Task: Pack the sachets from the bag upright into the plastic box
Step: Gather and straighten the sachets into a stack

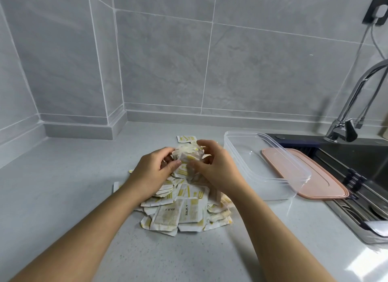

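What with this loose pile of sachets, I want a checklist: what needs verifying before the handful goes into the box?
1. Box open, lid off to its right: ok.
2. Box empty: ok.
3. Left hand and right hand both grip the bunch: ok.
4. Bunch squared up, sachets parallel: not ok, edges stick out raggedly.
5. Bunch lifted free of the pile: cannot tell.

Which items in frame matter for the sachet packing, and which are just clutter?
Job: sachets, box, left hand and right hand, both gripping a clump of sachets.
Lying about: pink lid, tap, sink, wall plug.
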Demonstrator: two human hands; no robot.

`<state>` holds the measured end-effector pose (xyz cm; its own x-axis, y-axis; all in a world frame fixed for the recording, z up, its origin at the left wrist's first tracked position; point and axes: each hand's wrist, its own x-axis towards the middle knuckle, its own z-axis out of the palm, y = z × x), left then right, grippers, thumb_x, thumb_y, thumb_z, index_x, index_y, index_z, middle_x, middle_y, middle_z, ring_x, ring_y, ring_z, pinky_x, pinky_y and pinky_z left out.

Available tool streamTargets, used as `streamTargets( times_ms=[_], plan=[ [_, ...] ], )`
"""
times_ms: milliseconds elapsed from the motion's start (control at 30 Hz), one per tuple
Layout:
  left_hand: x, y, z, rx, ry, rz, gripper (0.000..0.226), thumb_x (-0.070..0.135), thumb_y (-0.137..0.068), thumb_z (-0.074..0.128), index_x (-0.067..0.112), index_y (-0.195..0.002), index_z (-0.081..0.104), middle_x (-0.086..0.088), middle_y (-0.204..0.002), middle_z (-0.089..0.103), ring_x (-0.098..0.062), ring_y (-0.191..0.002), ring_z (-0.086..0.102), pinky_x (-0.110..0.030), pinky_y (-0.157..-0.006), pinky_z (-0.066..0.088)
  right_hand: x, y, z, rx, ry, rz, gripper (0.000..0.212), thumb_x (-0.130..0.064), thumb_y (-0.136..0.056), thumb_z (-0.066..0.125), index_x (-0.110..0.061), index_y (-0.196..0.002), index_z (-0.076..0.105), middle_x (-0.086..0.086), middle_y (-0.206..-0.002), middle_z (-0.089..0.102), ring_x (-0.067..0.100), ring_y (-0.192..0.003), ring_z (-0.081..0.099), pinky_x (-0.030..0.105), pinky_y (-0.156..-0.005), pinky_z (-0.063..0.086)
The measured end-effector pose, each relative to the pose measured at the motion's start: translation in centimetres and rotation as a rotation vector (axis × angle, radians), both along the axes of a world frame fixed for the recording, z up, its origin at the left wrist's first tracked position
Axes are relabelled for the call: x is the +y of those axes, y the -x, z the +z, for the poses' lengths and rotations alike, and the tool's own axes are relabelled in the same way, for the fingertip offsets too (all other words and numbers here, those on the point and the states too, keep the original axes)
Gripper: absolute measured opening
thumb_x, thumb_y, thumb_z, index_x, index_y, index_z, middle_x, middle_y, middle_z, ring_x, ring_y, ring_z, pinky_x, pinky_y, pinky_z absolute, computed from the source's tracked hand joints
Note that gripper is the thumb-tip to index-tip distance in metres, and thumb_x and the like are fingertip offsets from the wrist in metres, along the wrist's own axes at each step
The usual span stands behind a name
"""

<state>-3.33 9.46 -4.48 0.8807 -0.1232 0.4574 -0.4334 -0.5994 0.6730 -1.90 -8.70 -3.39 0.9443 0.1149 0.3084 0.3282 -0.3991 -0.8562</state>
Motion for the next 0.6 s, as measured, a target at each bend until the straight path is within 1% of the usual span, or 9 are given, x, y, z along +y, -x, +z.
streamTargets(
  times_ms=[100, 167, 233, 300, 367, 433, 467, 533, 600],
  plan=[
    [0.1, -0.2, -0.3, 0.013, -0.075, 0.018, 0.011, 0.035, -0.091, 0.06, 0.028, -0.082, 0.06, 0.006, -0.075, 0.057, -0.012, -0.071, 0.054, -0.025, -0.062, 0.038, 0.2, 0.0, -0.2, 0.069, 0.044, 0.018, 0.063, -0.017, -0.076, 0.076, -0.024, -0.133, 0.051, -0.006, -0.112, 0.066, 0.012, -0.089, 0.068, 0.039, -0.085, 0.057],
    [0.1, -0.1, -0.2, 0.002, -0.102, 0.024, 0.02, 0.035, -0.091, 0.059, 0.034, -0.073, 0.051, 0.007, -0.071, 0.053, -0.011, -0.068, 0.052, -0.028, -0.061, 0.038, 0.1, -0.1, -0.2, 0.069, 0.053, 0.047, 0.051, -0.016, -0.075, 0.071, -0.02, -0.124, 0.058, -0.004, -0.105, 0.071, 0.017, -0.087, 0.07, 0.044, -0.085, 0.056],
    [0.1, -0.1, -0.1, 0.007, -0.126, 0.022, 0.012, 0.036, -0.091, 0.059, 0.029, -0.081, 0.058, 0.006, -0.072, 0.056, -0.013, -0.07, 0.055, -0.033, -0.065, 0.042, -0.1, -0.1, -0.1, 0.055, 0.082, 0.064, 0.022, -0.011, -0.079, 0.066, -0.013, -0.102, 0.066, 0.004, -0.088, 0.073, 0.023, -0.078, 0.07, 0.048, -0.079, 0.057],
    [0.0, 0.0, -0.1, 0.003, -0.139, 0.023, 0.013, 0.035, -0.091, 0.06, 0.022, -0.092, 0.062, 0.004, -0.072, 0.06, -0.015, -0.071, 0.057, -0.036, -0.066, 0.045, -0.2, -0.1, -0.2, 0.058, 0.109, 0.052, 0.01, -0.009, -0.083, 0.063, -0.008, -0.092, 0.066, 0.011, -0.081, 0.072, 0.028, -0.076, 0.069, 0.049, -0.077, 0.057],
    [-0.1, 0.2, -0.1, -0.021, -0.137, 0.026, 0.014, 0.033, -0.09, 0.06, 0.021, -0.096, 0.063, 0.005, -0.069, 0.06, -0.014, -0.068, 0.057, -0.037, -0.065, 0.046, -0.1, 0.1, -0.1, 0.045, 0.143, 0.052, 0.011, -0.011, -0.084, 0.062, -0.005, -0.094, 0.064, 0.012, -0.08, 0.071, 0.027, -0.075, 0.069, 0.049, -0.076, 0.056],
    [-0.2, 0.4, 0.1, -0.063, -0.108, 0.042, 0.014, 0.031, -0.09, 0.062, 0.022, -0.1, 0.063, 0.005, -0.068, 0.061, -0.014, -0.066, 0.057, -0.036, -0.064, 0.046, 0.0, 0.3, 0.2, 0.005, 0.124, 0.068, 0.01, -0.009, -0.085, 0.061, -0.005, -0.094, 0.064, 0.009, -0.076, 0.07, 0.023, -0.067, 0.066, 0.043, -0.07, 0.057],
    [-0.2, 0.4, 0.2, -0.082, -0.082, 0.056, 0.016, 0.03, -0.089, 0.064, 0.022, -0.103, 0.063, 0.006, -0.068, 0.061, -0.012, -0.065, 0.058, -0.033, -0.063, 0.046, 0.0, 0.4, 0.4, -0.022, 0.098, 0.068, 0.01, -0.008, -0.086, 0.06, -0.006, -0.093, 0.066, 0.006, -0.071, 0.067, 0.017, -0.06, 0.061, 0.035, -0.063, 0.056],
    [-0.3, 0.4, 0.4, -0.108, -0.021, 0.081, 0.02, 0.027, -0.088, 0.066, 0.022, -0.107, 0.064, 0.009, -0.068, 0.062, -0.006, -0.061, 0.057, -0.019, -0.057, 0.043, -0.1, 0.7, 0.8, -0.071, 0.07, 0.058, 0.013, -0.006, -0.089, 0.057, -0.008, -0.093, 0.069, -0.001, -0.064, 0.061, 0.006, -0.052, 0.049, 0.019, -0.054, 0.042],
    [-0.4, 0.4, 0.5, -0.105, 0.013, 0.083, 0.021, 0.025, -0.087, 0.066, 0.02, -0.108, 0.064, 0.01, -0.068, 0.06, -0.002, -0.06, 0.055, -0.01, -0.054, 0.038, -0.2, 1.0, 0.9, -0.079, 0.07, 0.07, 0.015, -0.007, -0.091, 0.057, -0.011, -0.094, 0.071, -0.001, -0.067, 0.062, 0.01, -0.056, 0.049, 0.019, -0.055, 0.04]
  ],
)
